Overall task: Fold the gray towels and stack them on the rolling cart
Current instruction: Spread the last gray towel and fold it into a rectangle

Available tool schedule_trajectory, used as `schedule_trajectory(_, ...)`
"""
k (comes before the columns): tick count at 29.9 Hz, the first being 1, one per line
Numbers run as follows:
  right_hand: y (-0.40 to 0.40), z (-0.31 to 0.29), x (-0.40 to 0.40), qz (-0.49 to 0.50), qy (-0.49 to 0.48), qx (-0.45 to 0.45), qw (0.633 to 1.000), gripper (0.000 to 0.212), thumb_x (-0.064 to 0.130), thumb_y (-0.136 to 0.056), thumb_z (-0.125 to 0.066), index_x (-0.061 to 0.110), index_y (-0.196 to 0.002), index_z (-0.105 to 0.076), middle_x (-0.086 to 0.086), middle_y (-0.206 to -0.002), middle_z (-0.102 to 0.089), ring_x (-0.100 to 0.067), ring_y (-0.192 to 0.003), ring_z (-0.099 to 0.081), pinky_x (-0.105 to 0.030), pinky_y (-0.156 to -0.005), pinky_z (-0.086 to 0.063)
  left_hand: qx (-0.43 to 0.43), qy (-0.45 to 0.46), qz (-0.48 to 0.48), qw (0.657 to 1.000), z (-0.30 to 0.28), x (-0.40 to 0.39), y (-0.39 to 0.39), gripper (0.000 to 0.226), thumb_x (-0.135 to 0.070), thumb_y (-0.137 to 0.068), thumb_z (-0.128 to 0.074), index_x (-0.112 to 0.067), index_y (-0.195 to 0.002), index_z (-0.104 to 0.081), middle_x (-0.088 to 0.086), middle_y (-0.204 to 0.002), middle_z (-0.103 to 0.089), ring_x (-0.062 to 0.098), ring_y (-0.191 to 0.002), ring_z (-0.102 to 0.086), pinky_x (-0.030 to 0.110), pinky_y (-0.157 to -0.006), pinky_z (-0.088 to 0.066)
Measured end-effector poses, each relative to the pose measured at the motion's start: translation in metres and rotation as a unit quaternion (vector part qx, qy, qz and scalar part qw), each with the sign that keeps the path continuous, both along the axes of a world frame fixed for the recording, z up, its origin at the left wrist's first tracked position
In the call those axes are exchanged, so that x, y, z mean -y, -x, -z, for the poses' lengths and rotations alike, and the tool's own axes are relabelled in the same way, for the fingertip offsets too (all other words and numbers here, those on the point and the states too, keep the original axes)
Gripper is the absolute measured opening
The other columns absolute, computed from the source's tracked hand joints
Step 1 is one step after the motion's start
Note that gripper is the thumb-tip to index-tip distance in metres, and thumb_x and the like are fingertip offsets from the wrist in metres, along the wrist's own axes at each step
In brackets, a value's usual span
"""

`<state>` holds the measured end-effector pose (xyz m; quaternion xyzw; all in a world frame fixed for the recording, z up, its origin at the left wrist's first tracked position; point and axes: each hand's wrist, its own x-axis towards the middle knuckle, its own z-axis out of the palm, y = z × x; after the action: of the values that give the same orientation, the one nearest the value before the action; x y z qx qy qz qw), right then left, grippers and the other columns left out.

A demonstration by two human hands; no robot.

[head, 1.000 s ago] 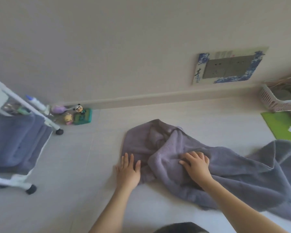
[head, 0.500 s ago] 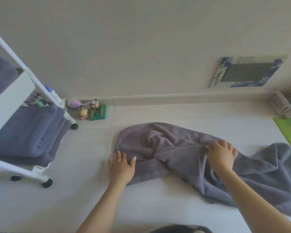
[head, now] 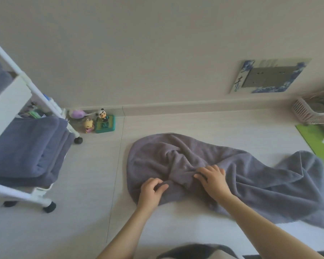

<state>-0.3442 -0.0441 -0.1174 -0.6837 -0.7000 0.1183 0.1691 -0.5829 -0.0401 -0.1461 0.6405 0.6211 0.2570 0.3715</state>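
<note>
Now our left hand [head: 151,190] pinches the near edge of the gray towel [head: 232,176] instead of lying flat; our right hand [head: 212,177] has slid back leftward, gripping a central fold. Farther left, folded towels [head: 26,148] fill the rolling cart [head: 9,98].

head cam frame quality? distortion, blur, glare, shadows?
Head view: wide-angle bend, the baseboard bows and the rolling cart posts splay; soft diffuse light, no glare, only faint shadows under the gray towel; left hand and right hand slightly soft, the dark shape at the bottom edge blurred.
</note>
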Motion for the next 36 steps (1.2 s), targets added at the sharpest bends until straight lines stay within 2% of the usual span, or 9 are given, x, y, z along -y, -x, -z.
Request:
schedule_trajectory(4, -0.029, -0.012, -0.010, 0.113, -0.029, -0.023, 0.993, 0.027, 0.035, -0.092, -0.047, 0.018, -0.085, -0.067, -0.008, -0.085, -0.069, -0.032, -0.086, -0.059, -0.036, -0.079, -0.028, -0.010, 0.048, 0.006, 0.999, -0.017, -0.015, 0.049, 0.025, -0.018, -0.082, -0.072, -0.028, -0.067, -0.055, -0.009, -0.077, -0.052, 0.000, -0.072, -0.053, 0.007, -0.069, -0.035)
schedule_trajectory(9, -0.055, -0.029, -0.014, 0.163, 0.061, 0.073, 0.982, 0.026, 0.034, -0.094, -0.047, 0.019, -0.098, -0.068, -0.009, -0.105, -0.063, -0.030, -0.106, -0.050, -0.037, -0.092, -0.025, -0.124, 0.070, 0.030, 0.989, -0.035, -0.023, 0.123, 0.017, -0.032, -0.083, -0.068, -0.027, -0.071, -0.058, -0.005, -0.097, -0.057, 0.013, -0.102, -0.055, 0.028, -0.100, -0.029)
schedule_trajectory(13, -0.019, -0.034, -0.012, 0.089, 0.030, 0.038, 0.995, 0.031, 0.036, -0.090, -0.045, 0.020, -0.108, -0.065, -0.006, -0.117, -0.059, -0.028, -0.115, -0.045, -0.038, -0.102, -0.024, -0.196, 0.061, -0.003, 0.979, -0.047, -0.025, 0.102, 0.060, -0.064, -0.084, -0.025, -0.021, -0.065, -0.063, -0.009, -0.091, -0.067, 0.004, -0.104, -0.051, 0.038, -0.112, -0.004)
schedule_trajectory(16, 0.016, -0.030, -0.016, -0.038, 0.067, -0.005, 0.997, 0.051, 0.053, -0.091, -0.029, 0.031, -0.132, -0.050, 0.005, -0.143, -0.045, -0.022, -0.136, -0.032, -0.037, -0.111, -0.019, -0.254, 0.055, 0.015, 0.966, -0.040, -0.017, 0.075, 0.066, -0.065, -0.084, -0.018, -0.020, -0.093, -0.066, 0.000, -0.107, -0.066, 0.022, -0.111, -0.055, 0.035, -0.103, -0.028)
schedule_trajectory(21, 0.030, -0.007, -0.012, -0.046, 0.211, 0.098, 0.971, 0.044, 0.049, -0.099, -0.019, 0.042, -0.137, -0.039, 0.017, -0.150, -0.030, -0.017, -0.145, -0.010, -0.036, -0.116, -0.005, -0.312, 0.111, 0.016, 0.943, -0.020, 0.003, 0.060, 0.053, -0.056, -0.095, -0.031, -0.030, -0.140, -0.040, 0.002, -0.150, -0.027, 0.029, -0.135, -0.026, 0.043, -0.108, -0.024)
schedule_trajectory(25, 0.022, -0.008, -0.001, 0.023, 0.196, 0.158, 0.967, 0.046, 0.047, -0.099, -0.017, 0.038, -0.131, -0.049, 0.015, -0.147, -0.038, -0.020, -0.144, -0.016, -0.036, -0.118, -0.006, -0.250, 0.048, -0.020, 0.967, -0.014, 0.003, 0.097, 0.071, -0.064, -0.083, -0.025, -0.014, -0.114, -0.063, 0.009, -0.136, -0.047, 0.027, -0.131, -0.038, 0.034, -0.107, -0.027)
schedule_trajectory(30, 0.059, -0.010, 0.001, 0.008, 0.101, 0.190, 0.976, 0.049, 0.043, -0.096, -0.023, 0.022, -0.115, -0.064, 0.001, -0.131, -0.056, -0.025, -0.134, -0.035, -0.039, -0.113, -0.013, -0.243, -0.042, -0.049, 0.968, -0.018, -0.002, 0.103, 0.042, -0.040, -0.086, -0.046, -0.006, -0.073, -0.067, 0.013, -0.098, -0.063, 0.034, -0.095, -0.062, 0.037, -0.083, -0.047)
schedule_trajectory(32, 0.080, 0.000, 0.006, -0.076, 0.089, 0.137, 0.984, 0.065, 0.054, -0.092, -0.013, 0.021, -0.134, -0.049, -0.004, -0.148, -0.039, -0.027, -0.140, -0.028, -0.038, -0.115, -0.013, -0.291, -0.039, -0.014, 0.956, -0.017, 0.005, 0.094, 0.045, -0.046, -0.083, -0.041, -0.013, -0.094, -0.069, 0.014, -0.111, -0.060, 0.036, -0.102, -0.059, 0.043, -0.086, -0.045)
schedule_trajectory(36, 0.098, 0.022, 0.019, -0.120, 0.208, 0.150, 0.959, 0.099, 0.071, -0.058, 0.040, 0.037, -0.147, 0.010, 0.009, -0.157, 0.011, -0.023, -0.145, 0.012, -0.040, -0.114, 0.014, -0.358, 0.059, 0.075, 0.929, 0.006, 0.025, 0.110, 0.082, -0.074, -0.081, -0.005, -0.030, -0.151, 0.002, 0.009, -0.159, 0.012, 0.028, -0.146, 0.009, 0.042, -0.116, 0.000)
